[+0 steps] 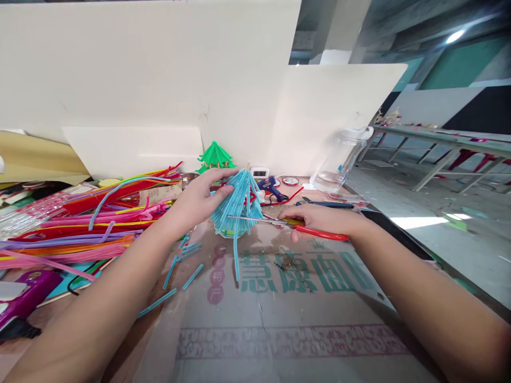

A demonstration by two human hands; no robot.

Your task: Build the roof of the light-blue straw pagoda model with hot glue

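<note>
My left hand grips a cone-shaped bundle of blue pipe cleaners from its left side, fingers wrapped over the top. My right hand holds red-handled scissors. Their open blades reach left into the lower ends of the blue bundle. One long blue strand hangs down from the bundle to the cardboard. Several short blue cut pieces lie on the cardboard under my left forearm.
A big heap of coloured pipe cleaners fills the left. Behind stand a green pipe-cleaner tree, a small clock, a blue glue gun and a clear jar. Printed cardboard covers the table. White boards wall the back.
</note>
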